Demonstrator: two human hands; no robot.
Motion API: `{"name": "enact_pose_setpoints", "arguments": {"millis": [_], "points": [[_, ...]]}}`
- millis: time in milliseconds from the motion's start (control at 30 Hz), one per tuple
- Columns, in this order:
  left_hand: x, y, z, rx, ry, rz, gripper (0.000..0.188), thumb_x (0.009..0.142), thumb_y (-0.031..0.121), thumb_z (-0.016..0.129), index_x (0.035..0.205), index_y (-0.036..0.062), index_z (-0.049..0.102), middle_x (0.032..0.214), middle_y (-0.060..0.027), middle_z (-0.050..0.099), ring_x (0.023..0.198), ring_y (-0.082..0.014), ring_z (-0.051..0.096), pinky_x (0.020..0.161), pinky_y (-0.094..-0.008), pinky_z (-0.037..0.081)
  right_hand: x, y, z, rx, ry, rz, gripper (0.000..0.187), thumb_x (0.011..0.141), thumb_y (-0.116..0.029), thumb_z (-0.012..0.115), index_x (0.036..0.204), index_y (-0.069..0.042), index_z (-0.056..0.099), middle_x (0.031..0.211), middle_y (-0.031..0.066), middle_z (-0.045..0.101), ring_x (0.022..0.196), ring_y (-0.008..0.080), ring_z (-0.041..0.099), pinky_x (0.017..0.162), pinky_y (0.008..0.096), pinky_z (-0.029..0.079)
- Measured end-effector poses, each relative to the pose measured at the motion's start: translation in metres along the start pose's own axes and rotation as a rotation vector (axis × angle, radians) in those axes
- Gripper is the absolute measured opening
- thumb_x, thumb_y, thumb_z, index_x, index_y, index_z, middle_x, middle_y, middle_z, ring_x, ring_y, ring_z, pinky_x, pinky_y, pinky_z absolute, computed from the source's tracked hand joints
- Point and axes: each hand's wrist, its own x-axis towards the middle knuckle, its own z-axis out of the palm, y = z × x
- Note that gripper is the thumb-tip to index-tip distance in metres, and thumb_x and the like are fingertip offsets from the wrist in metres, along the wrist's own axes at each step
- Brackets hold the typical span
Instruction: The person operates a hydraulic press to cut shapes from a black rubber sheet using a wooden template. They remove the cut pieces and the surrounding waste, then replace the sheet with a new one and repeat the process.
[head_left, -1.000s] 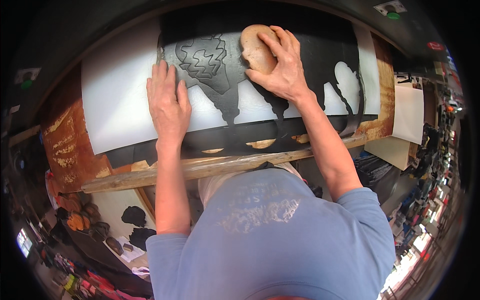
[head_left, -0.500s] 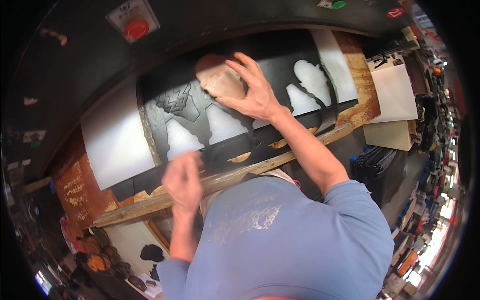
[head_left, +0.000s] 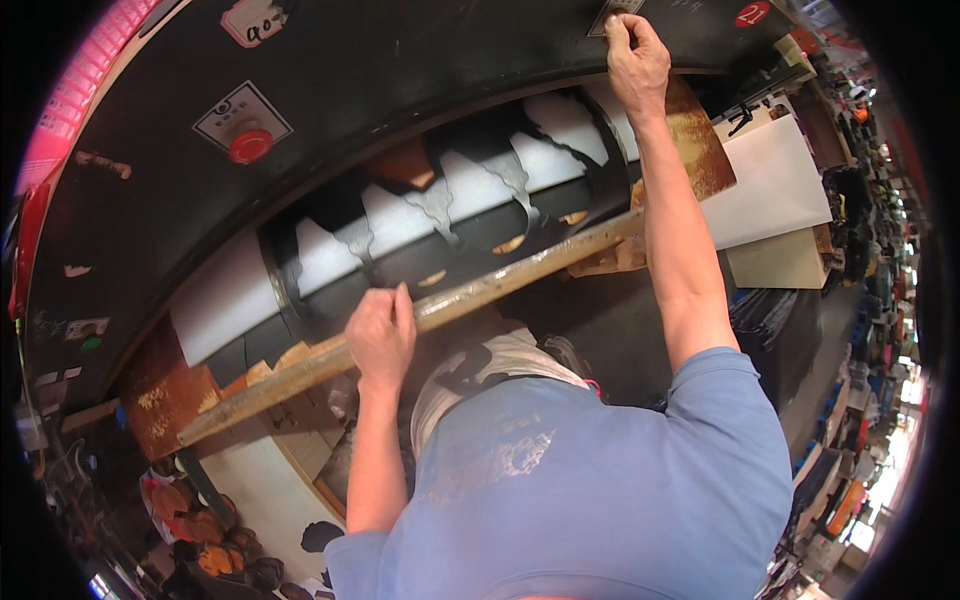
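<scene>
My right hand [head_left: 639, 62] is raised to the black machine front, its fingers curled together and their tips at a small label plate [head_left: 603, 20]. Whatever lies under those fingertips is hidden. My left hand [head_left: 380, 335] is curled into a fist at the wooden bar [head_left: 470, 297], with nothing visible in it. Beyond the bar lies a black sheet [head_left: 395, 262] with shaped cut-outs, and a white board [head_left: 398, 222] shows through them. A tan-brown block [head_left: 405, 163] rests on the sheet, partly covered by the overhanging black machine head [head_left: 370, 75].
A red push button [head_left: 250, 146] sits on the machine front at left, and a green one [head_left: 92, 343] lower down. White sheets [head_left: 770, 180] lie at the right. Brown and orange pieces [head_left: 215, 535] are piled at lower left. Dark sheets [head_left: 765, 315] are stacked at right.
My right hand has let go of the tan-brown block and moved up and right to the machine front. The machine head now covers more of the sheet. My left hand stays near the bar.
</scene>
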Motion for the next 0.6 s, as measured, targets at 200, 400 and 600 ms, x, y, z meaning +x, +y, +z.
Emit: {"name": "enact_pose_setpoints", "arguments": {"millis": [200,400,600], "points": [[0.001,-0.002,0.005,0.054,0.051,-0.047,0.025,0.098,0.011,0.073,0.078,0.0028,0.059,0.073,-0.0165,0.062,0.063,-0.0400,0.062,0.058,-0.0477,0.050,-0.141,-0.023,-0.038,0.191,-0.193,0.321,0.023,0.099,-0.021,0.074,0.095,0.001,0.074,0.072,0.0010,0.065,0.069,0.0073,0.057,0.064,0.0282,0.049],[-0.003,0.000,0.002,0.044,-0.002,-0.079,0.026,0.097,0.015,0.075,0.079,0.0018,0.063,0.075,-0.0162,0.065,0.071,-0.0384,0.065,0.065,-0.0473,0.052,-0.209,-0.020,-0.027,0.002,-0.512,0.171,0.018,0.092,-0.019,0.075,0.091,0.000,0.075,0.074,0.0160,0.071,0.063,0.0219,0.067,0.065,0.0357,0.053],[-0.006,0.003,0.004,0.051,-0.022,-0.055,0.026,0.094,0.016,0.077,0.077,0.0016,0.063,0.078,-0.0146,0.065,0.079,-0.0347,0.064,0.074,-0.0455,0.052,-0.204,-0.012,-0.027,0.071,-0.509,0.384,0.019,0.093,-0.018,0.075,0.094,0.000,0.077,0.064,0.0048,0.063,0.063,0.0063,0.057,0.062,0.0284,0.049]]}}
